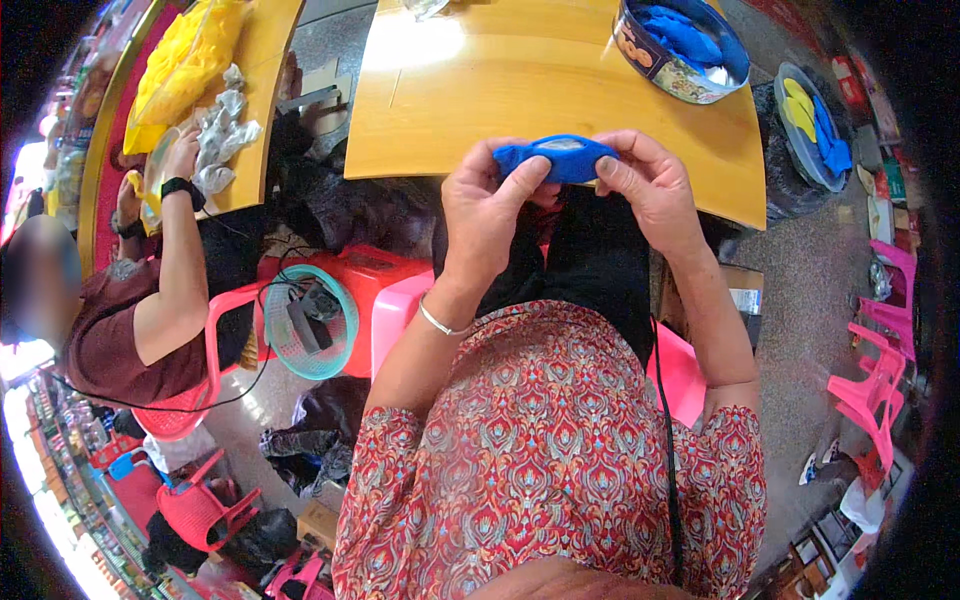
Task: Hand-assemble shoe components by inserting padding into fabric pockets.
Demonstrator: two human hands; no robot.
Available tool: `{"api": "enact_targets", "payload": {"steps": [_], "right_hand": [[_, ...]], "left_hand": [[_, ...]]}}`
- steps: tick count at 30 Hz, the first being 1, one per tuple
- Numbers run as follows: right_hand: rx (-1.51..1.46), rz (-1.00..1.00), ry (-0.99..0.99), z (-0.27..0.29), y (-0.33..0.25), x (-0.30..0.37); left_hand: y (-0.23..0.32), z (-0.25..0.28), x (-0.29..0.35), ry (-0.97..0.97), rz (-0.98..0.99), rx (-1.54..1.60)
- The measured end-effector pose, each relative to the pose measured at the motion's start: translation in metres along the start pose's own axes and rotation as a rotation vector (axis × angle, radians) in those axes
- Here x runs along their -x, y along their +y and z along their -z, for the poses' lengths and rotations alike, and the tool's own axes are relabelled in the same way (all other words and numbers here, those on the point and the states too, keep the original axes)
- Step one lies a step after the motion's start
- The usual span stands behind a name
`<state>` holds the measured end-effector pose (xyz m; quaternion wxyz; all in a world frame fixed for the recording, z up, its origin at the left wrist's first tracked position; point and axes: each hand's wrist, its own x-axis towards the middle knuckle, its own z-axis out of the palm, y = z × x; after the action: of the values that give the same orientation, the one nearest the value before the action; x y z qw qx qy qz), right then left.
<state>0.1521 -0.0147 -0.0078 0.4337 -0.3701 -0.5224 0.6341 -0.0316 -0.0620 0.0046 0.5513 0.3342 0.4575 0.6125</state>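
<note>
A small blue fabric piece is stretched sideways between my two hands, just above the table's near edge. An oval opening along its upper side shows something pale inside. My left hand pinches its left end, thumb on the near face and fingers behind. At the other end, my right hand grips it between thumb and fingers. Both hands are closed on the piece, and the fingers behind it are partly hidden.
On the yellow table stands a round tin with blue pieces. A tub of yellow and blue pieces is beyond its right edge. At left, a person works near a yellow bundle. A teal basket sits beside me.
</note>
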Motion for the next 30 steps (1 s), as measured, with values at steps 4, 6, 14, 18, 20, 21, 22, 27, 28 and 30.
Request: {"api": "enact_targets", "payload": {"steps": [4,6,14,18,20,21,22,27,28,30], "right_hand": [[-0.023,-0.004,-0.095,-0.009,-0.01,-0.004],[0.0,-0.046,-0.1,-0.007,-0.009,-0.005],[0.026,0.023,-0.031,-0.01,-0.012,0.002],[0.071,0.047,-0.069,-0.01,-0.014,-0.001],[0.113,0.04,-0.064,-0.006,-0.017,-0.003],[0.156,0.03,-0.062,-0.003,-0.018,-0.004],[0.156,0.028,-0.055,0.001,-0.019,-0.005],[0.187,0.121,0.216,0.035,-0.038,-0.019],[0.191,0.122,0.231,0.045,-0.044,-0.025],[0.258,0.169,0.309,0.067,-0.054,-0.04]], "left_hand": [[0.0,-0.003,0.004,-0.011,-0.043,-0.134],[-0.002,-0.002,0.0,0.005,0.022,-0.126],[-0.002,-0.014,-0.002,-0.091,0.015,-0.095],[-0.004,-0.011,-0.009,-0.031,-0.034,-0.091],[-0.009,-0.008,-0.016,-0.027,-0.02,-0.075],[-0.012,-0.005,-0.02,-0.008,-0.017,-0.13],[-0.01,-0.009,-0.023,0.008,-0.009,-0.185],[-0.007,-0.021,-0.021,-0.005,-0.047,-0.122],[-0.011,-0.019,-0.023,-0.026,-0.064,-0.155],[-0.015,-0.011,-0.021,-0.027,-0.004,-0.171]]}}
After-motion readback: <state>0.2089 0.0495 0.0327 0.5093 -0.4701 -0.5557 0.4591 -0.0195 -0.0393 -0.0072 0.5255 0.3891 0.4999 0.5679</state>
